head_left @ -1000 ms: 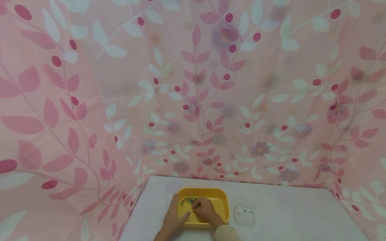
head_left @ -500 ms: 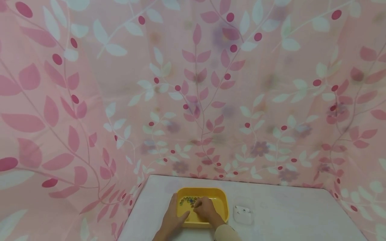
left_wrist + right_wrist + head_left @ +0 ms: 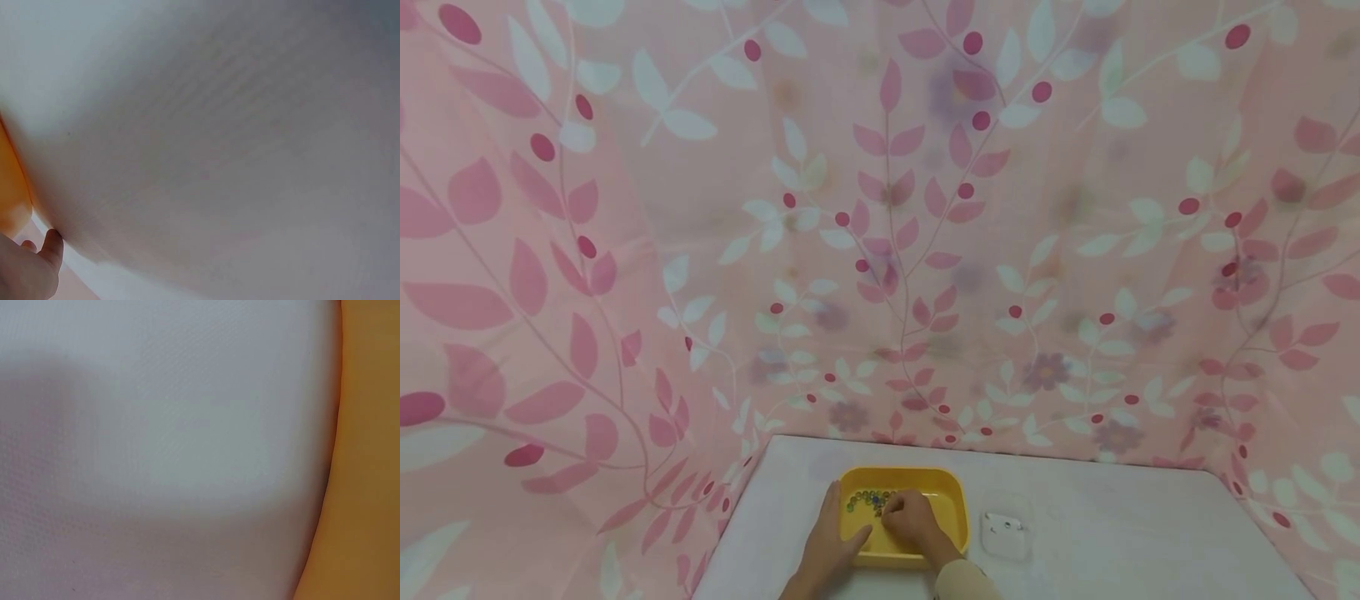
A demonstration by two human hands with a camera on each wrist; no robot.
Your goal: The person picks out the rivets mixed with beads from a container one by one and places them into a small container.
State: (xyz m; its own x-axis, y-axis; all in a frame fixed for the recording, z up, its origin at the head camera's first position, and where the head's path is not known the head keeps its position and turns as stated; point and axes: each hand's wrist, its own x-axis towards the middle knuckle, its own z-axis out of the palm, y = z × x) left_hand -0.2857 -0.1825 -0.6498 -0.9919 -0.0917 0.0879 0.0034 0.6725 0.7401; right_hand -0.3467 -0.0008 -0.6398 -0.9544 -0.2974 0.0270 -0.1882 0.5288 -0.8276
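Note:
A yellow tray (image 3: 955,533) stands on the white table in the head view. Glass marbles (image 3: 868,497), one of them blue, lie in a curved row and small cluster at its left. My left hand (image 3: 829,537) rests along the tray's left side, fingers extended and thumb over the near rim. In the left wrist view, part of that hand (image 3: 31,269) shows beside the tray wall (image 3: 12,187). Inside the tray, my right hand (image 3: 912,518) has curled fingers right beside the marbles. Its fingertips are hidden, so whether it pinches a marble does not show. The right wrist view has only tray wall (image 3: 369,437) and table.
A clear plastic container (image 3: 1006,546) with a white part lies right of the tray. Pink leaf-patterned cloth (image 3: 880,250) hangs behind and to both sides of the white tabletop (image 3: 1135,533).
My right hand has shifted very slightly right, away from the marble cluster, and its fingers look more tucked. The left hand keeps its place at the tray.

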